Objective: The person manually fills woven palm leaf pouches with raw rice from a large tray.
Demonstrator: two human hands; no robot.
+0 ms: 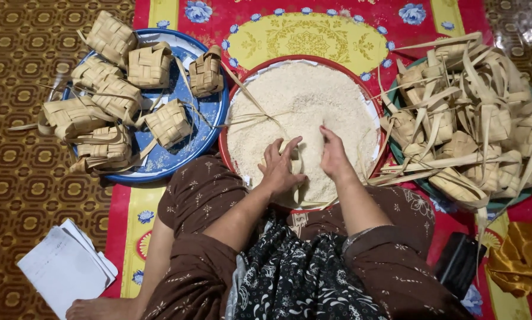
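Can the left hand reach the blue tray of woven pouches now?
Probably yes: the left hand is in the rice, and the blue tray lies just beside it on that side, nothing between them.

White rice [313, 101] fills a red-rimmed tray [230, 112]; tan woven pouches [150, 65] crowd a blue plate [209, 118] on a floral red-and-yellow mat [390, 18].

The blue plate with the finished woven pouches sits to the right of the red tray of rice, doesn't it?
Not quite: the head view shows the blue plate of woven pouches to the left of the red tray of rice, not the right.
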